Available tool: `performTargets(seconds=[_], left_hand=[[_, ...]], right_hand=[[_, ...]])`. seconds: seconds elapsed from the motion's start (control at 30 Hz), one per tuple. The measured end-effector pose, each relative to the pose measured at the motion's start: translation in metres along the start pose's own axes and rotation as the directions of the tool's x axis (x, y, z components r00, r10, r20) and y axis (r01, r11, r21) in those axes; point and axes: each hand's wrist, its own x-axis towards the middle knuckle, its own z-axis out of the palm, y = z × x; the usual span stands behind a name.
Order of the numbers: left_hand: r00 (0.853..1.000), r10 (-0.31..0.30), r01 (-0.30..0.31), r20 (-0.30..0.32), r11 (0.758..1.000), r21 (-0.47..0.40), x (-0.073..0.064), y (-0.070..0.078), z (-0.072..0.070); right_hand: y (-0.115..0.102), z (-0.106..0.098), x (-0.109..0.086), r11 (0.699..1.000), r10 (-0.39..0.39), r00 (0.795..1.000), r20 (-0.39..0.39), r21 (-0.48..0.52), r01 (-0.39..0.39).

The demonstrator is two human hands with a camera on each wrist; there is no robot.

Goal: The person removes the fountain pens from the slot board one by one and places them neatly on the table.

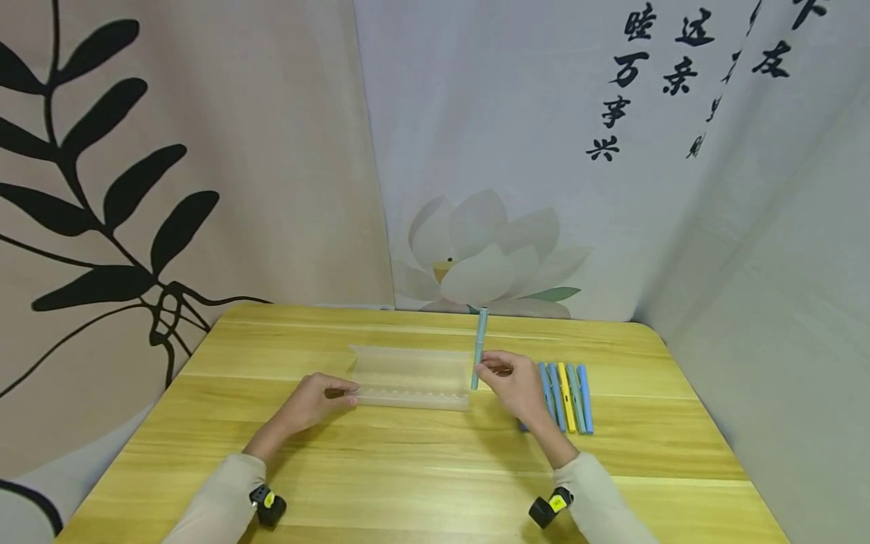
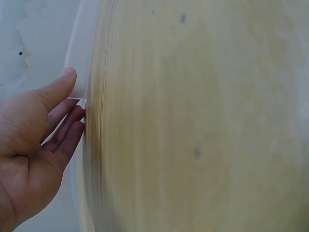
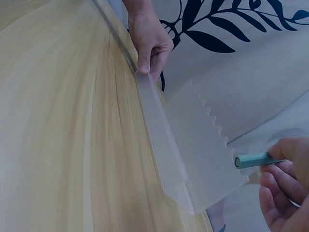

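Note:
A clear plastic pen rack (image 1: 412, 369) with notched edges stands in the middle of the table, its tall back panel tilted. My left hand (image 1: 315, 402) pinches the rack's front left end between thumb and fingers. In the left wrist view, the thumb lies on the rack's end (image 2: 83, 79). My right hand (image 1: 516, 385) pinches a light teal pen (image 1: 480, 336) at the rack's right end. The right wrist view shows this pen (image 3: 251, 160) beside the notched upper edge; I cannot tell whether it touches.
Several pens lie side by side at the right, among them a yellow pen (image 1: 566, 397) and a blue pen (image 1: 585, 399); my right hand and forearm partly cover the row. The wooden table (image 1: 408, 483) ends at a printed curtain (image 1: 306, 151) behind.

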Motion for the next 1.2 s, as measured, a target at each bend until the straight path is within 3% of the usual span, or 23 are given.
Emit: performTargets(seconds=[0.47, 0.9, 1.2], left_hand=[[1.000, -0.003, 0.003, 0.003, 1.000, 0.006, 0.001, 0.000, 0.000], [1.000, 0.003, -0.003, 0.004, 1.000, 0.002, 0.000, -0.001, -0.001], [1.000, 0.006, -0.006, 0.001, 1.000, -0.008, 0.000, 0.000, -0.001]], right_hand=[[0.013, -0.036, -0.009, 0.996, 0.062, 0.998, -0.020, -0.056, -0.063], [0.035, -0.063, -0.020, 0.989, 0.048, 0.998, -0.037, -0.141, -0.053], [0.051, -0.088, -0.029, 0.975, 0.079, 0.993, -0.083, -0.200, -0.094]])
